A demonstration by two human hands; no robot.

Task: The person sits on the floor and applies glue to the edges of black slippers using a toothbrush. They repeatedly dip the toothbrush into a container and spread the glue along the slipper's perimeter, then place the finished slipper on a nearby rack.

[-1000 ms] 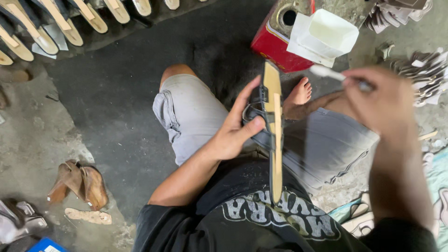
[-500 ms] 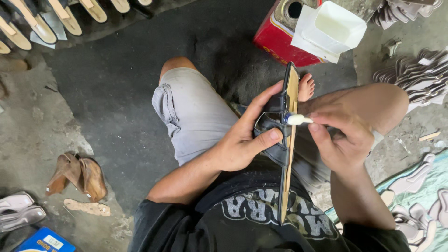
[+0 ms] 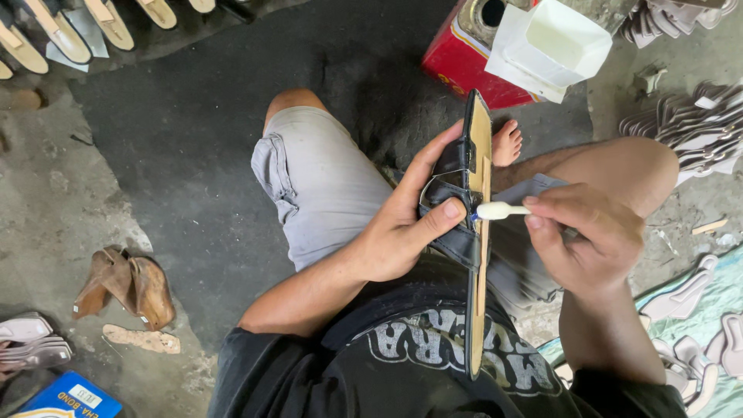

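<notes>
A: Sandal point(image 3: 474, 232): position? 
B: Held on edge above the person's lap, tan sole facing the right side, black strap facing the left. The toe end points toward the red can point(image 3: 464, 66), well short of it.

A: Left hand point(image 3: 402, 232)? 
B: Palm against the strap side of the sandal, fingers curled over the strap, thumb pressed across it. Forearm runs in from the lower left.

A: Right hand point(image 3: 588, 240)? 
B: Just right of the sandal, fingers closed together on a white applicator point(image 3: 499, 210). Its tip touches the sole edge.
</notes>
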